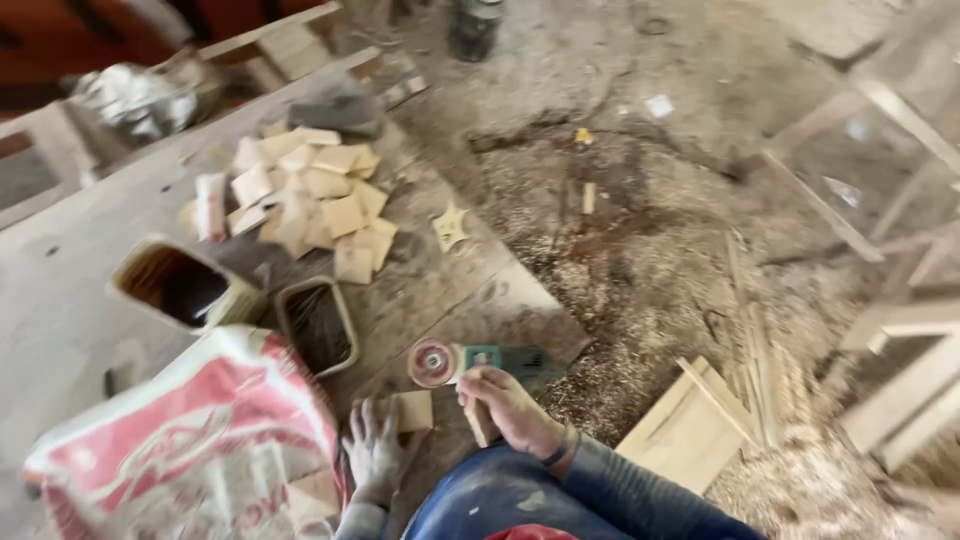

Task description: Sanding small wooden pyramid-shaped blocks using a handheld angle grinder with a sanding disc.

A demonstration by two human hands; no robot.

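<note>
Under the fingers: left hand (375,450) lies flat beside a wood square (412,410).
Right hand (508,410): fingers curled around a wood piece (478,422), just below the grinder (470,362).

By your left fingers (372,450) lies a matt wood square (413,410); past your right fingers (487,392), a teal plastic grinder (480,362) on rough, dusty boards (80,260).

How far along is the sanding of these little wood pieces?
Done, it seems: a pile of cut squares on the bench. In hand: the right hand holds one small piece by the grinder disc; the left hand rests by a square. How many are left is unclear.
</note>
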